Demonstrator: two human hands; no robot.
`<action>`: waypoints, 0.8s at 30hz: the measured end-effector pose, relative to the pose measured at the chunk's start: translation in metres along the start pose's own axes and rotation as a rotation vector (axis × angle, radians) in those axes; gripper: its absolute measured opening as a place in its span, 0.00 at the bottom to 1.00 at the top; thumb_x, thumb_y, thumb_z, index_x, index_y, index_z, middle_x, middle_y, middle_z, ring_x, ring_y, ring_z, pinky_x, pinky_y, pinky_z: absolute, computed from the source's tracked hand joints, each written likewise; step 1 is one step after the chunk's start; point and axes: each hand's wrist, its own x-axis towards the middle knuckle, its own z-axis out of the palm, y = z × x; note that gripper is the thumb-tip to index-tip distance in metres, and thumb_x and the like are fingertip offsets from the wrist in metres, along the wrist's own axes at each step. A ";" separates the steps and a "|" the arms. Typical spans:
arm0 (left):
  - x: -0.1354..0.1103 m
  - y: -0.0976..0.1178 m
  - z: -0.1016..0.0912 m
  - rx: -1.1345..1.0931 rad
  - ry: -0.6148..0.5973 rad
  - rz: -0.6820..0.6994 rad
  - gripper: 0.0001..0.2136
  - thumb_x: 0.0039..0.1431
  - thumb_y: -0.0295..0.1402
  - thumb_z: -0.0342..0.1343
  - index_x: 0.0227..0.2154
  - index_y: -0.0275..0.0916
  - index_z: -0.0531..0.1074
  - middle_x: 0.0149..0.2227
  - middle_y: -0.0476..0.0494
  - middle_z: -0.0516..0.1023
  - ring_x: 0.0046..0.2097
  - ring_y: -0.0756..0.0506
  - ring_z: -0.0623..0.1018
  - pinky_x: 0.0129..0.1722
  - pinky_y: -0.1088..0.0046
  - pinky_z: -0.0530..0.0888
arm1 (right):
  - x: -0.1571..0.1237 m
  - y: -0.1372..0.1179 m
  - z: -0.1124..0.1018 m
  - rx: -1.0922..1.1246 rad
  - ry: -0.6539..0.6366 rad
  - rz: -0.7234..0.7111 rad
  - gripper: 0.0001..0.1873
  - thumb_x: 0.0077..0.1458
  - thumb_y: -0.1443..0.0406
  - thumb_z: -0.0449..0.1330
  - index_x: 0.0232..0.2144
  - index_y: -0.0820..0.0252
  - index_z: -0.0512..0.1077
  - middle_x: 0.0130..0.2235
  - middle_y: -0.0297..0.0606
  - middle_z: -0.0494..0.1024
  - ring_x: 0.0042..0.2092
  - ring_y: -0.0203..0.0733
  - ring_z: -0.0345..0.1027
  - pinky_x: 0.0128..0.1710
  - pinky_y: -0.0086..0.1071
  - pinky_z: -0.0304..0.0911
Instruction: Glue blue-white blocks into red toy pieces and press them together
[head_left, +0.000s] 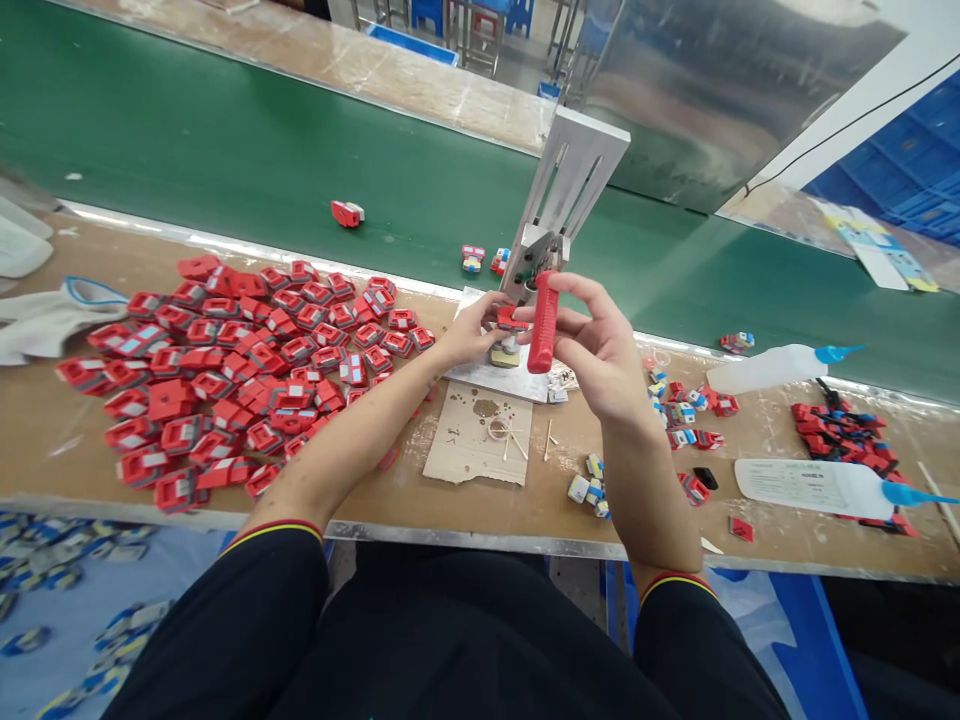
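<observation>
My right hand (600, 345) is closed on the red handle (543, 325) of a toggle clamp, thumb on the near side and forefinger over its top. The clamp is fixed to an upright slotted metal bracket (574, 170). Just left of the handle, my left hand (476, 330) pinches a small red plastic toy part (511, 318) at the fixture under the clamp. Beneath that part shows a pale block (505, 356) on a metal base plate (487, 378). The fingers partly hide where the toy part meets the fixture.
A heap of red toy parts (225, 360) covers the bench at left. Stained cardboard (476, 440) with cotton swabs lies in front of the fixture. At right are white squeeze bottles (810, 485) and small coloured parts (682, 410). A green conveyor belt (247, 150) runs behind.
</observation>
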 end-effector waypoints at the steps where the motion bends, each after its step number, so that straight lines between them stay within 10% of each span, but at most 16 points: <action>1: 0.000 0.000 0.000 0.005 -0.004 0.002 0.24 0.56 0.35 0.71 0.53 0.40 0.70 0.47 0.39 0.84 0.46 0.41 0.85 0.49 0.60 0.80 | -0.001 0.005 0.000 0.032 -0.003 0.002 0.29 0.57 0.52 0.68 0.59 0.41 0.69 0.50 0.38 0.84 0.49 0.52 0.84 0.46 0.49 0.82; 14: -0.002 -0.001 0.010 0.073 0.060 -0.035 0.20 0.56 0.28 0.66 0.51 0.40 0.71 0.44 0.43 0.85 0.44 0.45 0.84 0.46 0.67 0.78 | -0.002 0.033 0.022 0.115 -0.100 0.258 0.32 0.53 0.41 0.73 0.48 0.51 0.67 0.36 0.35 0.83 0.34 0.44 0.82 0.28 0.36 0.76; 24: -0.002 -0.001 0.009 0.182 0.012 -0.028 0.20 0.58 0.28 0.65 0.52 0.40 0.71 0.41 0.44 0.85 0.40 0.45 0.83 0.45 0.68 0.78 | 0.024 0.094 0.027 0.003 0.021 0.112 0.28 0.56 0.41 0.69 0.44 0.53 0.72 0.43 0.41 0.82 0.30 0.39 0.78 0.28 0.36 0.72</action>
